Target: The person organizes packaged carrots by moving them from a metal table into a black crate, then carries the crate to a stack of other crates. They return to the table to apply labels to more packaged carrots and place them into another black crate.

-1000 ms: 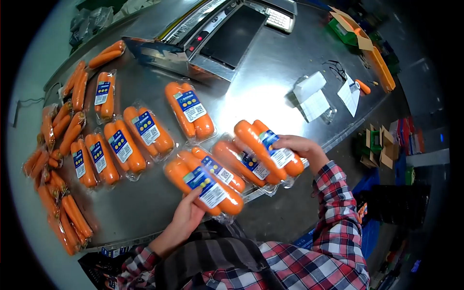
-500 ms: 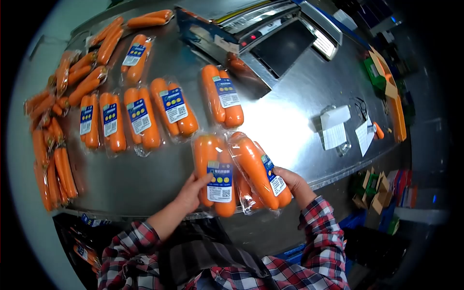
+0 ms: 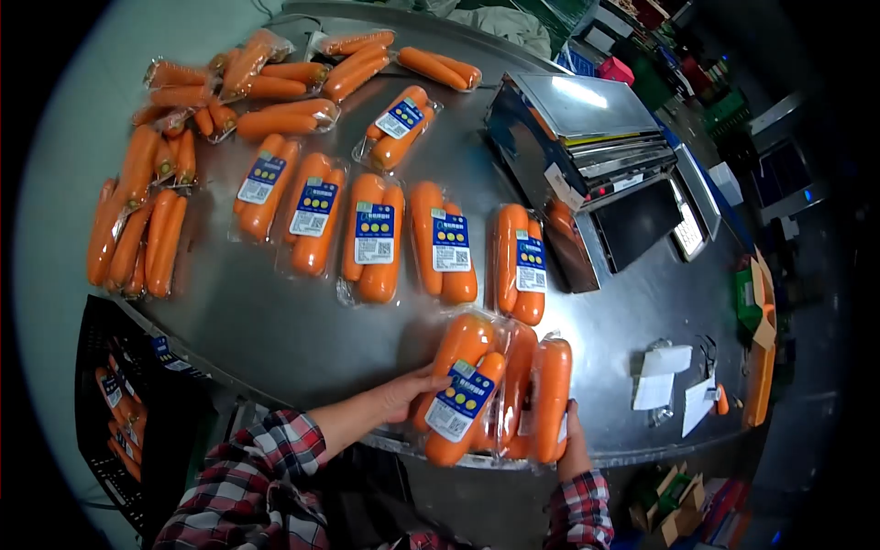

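Observation:
Near the table's front edge, my left hand (image 3: 403, 396) grips the left side of a labelled pack of carrots (image 3: 464, 403), its blue-and-white label facing up. My right hand (image 3: 575, 445) is closed on the right side of another carrot pack (image 3: 552, 392), turned on edge so its label is mostly hidden. Between them shows more film-wrapped carrot (image 3: 518, 376), pressed close to both packs. Just beyond stands a row of labelled packs, the nearest being a pack (image 3: 521, 266) at the right end. One more labelled pack (image 3: 400, 128) lies behind the row.
Unlabelled bagged carrots (image 3: 266, 87) are heaped at the back left, with more bags (image 3: 137, 220) along the left side. A labelling machine (image 3: 587, 137) with a dark screen sits at the right. Papers (image 3: 660, 376) lie right of my hands. A black crate (image 3: 96, 367) at lower left holds packs.
The view has swung left, so the table's contents sit farther right and the black crate shows more. The pack in my right hand has turned from label-up to on edge; the left pack is tilted.

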Demonstrator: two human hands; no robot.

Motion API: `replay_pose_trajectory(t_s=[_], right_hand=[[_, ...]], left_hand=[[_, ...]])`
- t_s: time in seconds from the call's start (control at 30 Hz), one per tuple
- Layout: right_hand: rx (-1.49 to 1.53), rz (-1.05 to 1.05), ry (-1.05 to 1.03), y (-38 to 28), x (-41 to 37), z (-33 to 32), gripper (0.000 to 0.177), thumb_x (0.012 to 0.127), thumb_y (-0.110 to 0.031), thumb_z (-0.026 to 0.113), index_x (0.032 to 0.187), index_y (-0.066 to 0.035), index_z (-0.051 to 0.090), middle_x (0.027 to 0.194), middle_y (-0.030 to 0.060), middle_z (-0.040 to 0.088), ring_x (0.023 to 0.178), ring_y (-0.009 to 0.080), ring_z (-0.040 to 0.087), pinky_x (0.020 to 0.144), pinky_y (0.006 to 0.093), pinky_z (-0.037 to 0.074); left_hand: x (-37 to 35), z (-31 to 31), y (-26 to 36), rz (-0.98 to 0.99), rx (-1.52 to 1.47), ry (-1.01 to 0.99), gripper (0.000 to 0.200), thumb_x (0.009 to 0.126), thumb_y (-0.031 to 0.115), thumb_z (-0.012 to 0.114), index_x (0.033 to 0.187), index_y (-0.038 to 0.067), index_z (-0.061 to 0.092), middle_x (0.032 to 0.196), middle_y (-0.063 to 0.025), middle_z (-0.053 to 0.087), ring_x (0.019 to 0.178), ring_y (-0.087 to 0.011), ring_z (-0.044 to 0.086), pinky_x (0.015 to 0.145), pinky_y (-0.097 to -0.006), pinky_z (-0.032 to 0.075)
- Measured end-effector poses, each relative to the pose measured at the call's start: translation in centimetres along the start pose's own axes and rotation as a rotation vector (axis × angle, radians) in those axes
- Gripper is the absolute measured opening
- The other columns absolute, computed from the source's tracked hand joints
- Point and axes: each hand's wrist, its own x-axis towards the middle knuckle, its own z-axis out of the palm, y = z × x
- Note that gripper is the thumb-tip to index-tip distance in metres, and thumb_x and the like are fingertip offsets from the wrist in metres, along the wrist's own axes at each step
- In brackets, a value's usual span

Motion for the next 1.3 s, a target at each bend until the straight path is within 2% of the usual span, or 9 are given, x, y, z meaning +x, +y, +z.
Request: replay_pose_trajectory(t_s=[0.2,0.3,0.47,0.53,0.7,0.9,1.07,1.13,1.3], right_hand=[[0.229,0.048,-0.039,2.9,2.2,-1.8,0.055,0.088,-0.045,0.047,0.121,-0.001,0.046,0.112,0.0105,0.058,0.098,0.0209,0.058,0.086,0.0315,0.047],[0.244,0.057,0.007,0.5,-0.3,1.9,0.052,0.083,-0.038,0.059,0.117,0.001,0.048,0.107,0.0116,0.060,0.093,0.0211,0.061,0.080,0.0330,0.051],[0.235,0.022,-0.036,1.6,-0.7,2.1,0.041,0.085,-0.031,0.053,0.112,0.000,0.051,0.100,0.0111,0.062,0.087,0.0206,0.062,0.075,0.0332,0.052],[0.092,-0.056,0.070,1.5,-3.1,4.8,0.048,0.086,-0.044,0.053,0.111,-0.004,0.053,0.102,0.0075,0.060,0.089,0.0180,0.059,0.079,0.0289,0.049],[-0.031,-0.181,-0.157,3.1,-1.2,8.0,0.060,0.077,-0.041,0.064,0.119,-0.002,0.047,0.111,0.0092,0.056,0.100,0.0202,0.055,0.089,0.0332,0.042],[-0.182,-0.225,-0.423,6.8,-3.0,19.6,0.071,0.068,-0.040,0.070,0.121,0.001,0.046,0.116,0.0112,0.053,0.105,0.0229,0.052,0.093,0.0342,0.038],[-0.330,-0.111,-0.816,12.0,-4.9,35.0,0.080,0.061,-0.039,0.075,0.122,0.003,0.045,0.120,0.0129,0.051,0.109,0.0252,0.049,0.097,0.0350,0.034],[-0.413,-0.021,-0.989,14.9,-5.5,41.7,0.084,0.058,-0.039,0.078,0.123,0.004,0.045,0.122,0.0136,0.050,0.111,0.0261,0.048,0.098,0.0353,0.032],[-0.799,0.294,-1.506,20.9,-6.8,58.2,0.094,0.051,-0.038,0.083,0.124,0.006,0.044,0.126,0.0153,0.048,0.115,0.0284,0.046,0.101,0.0362,0.028]], left_hand=[[-0.1,1.8,0.9,-0.035,0.082,-0.033,0.074,0.078,0.026,0.065,0.136,0.007,0.023,0.125,-0.0099,0.046,0.113,-0.0200,0.049,0.098,-0.0354,0.039],[0.4,1.4,1.1,-0.062,0.089,-0.016,0.066,0.078,0.018,0.063,0.133,0.005,0.029,0.118,-0.0094,0.051,0.106,-0.0180,0.053,0.093,-0.0333,0.043],[-0.8,0.7,1.3,-0.038,0.139,0.030,0.058,0.075,0.014,0.060,0.128,0.004,0.038,0.110,-0.0086,0.056,0.101,-0.0177,0.057,0.090,-0.0324,0.046],[-2.2,0.3,1.6,-0.002,0.119,0.006,0.060,0.073,0.017,0.061,0.127,0.003,0.039,0.110,-0.0093,0.056,0.100,-0.0177,0.057,0.089,-0.0319,0.046],[-9.1,-1.1,4.2,0.127,0.072,-0.178,0.067,0.069,0.020,0.063,0.128,0.001,0.038,0.113,-0.0103,0.056,0.100,-0.0181,0.057,0.089,-0.0307,0.045],[-24.1,-5.7,8.6,0.527,0.296,-0.162,0.065,0.062,0.011,0.067,0.123,-0.001,0.045,0.108,-0.0102,0.059,0.099,-0.0145,0.056,0.089,-0.0299,0.044],[-46.6,-10.8,11.5,0.785,0.459,-0.009,0.066,0.061,0.008,0.070,0.121,-0.001,0.046,0.111,-0.0094,0.058,0.100,-0.0174,0.056,0.089,-0.0320,0.044],[-55.9,-13.5,10.5,0.795,0.517,0.156,0.071,0.059,0.007,0.073,0.124,0.000,0.043,0.112,-0.0093,0.057,0.101,-0.0174,0.056,0.089,-0.0321,0.044],[-71.9,-17.7,4.4,0.443,0.563,0.712,0.083,0.057,0.014,0.079,0.128,0.001,0.038,0.118,-0.0083,0.052,0.109,-0.0168,0.049,0.094,-0.0292,0.038]])
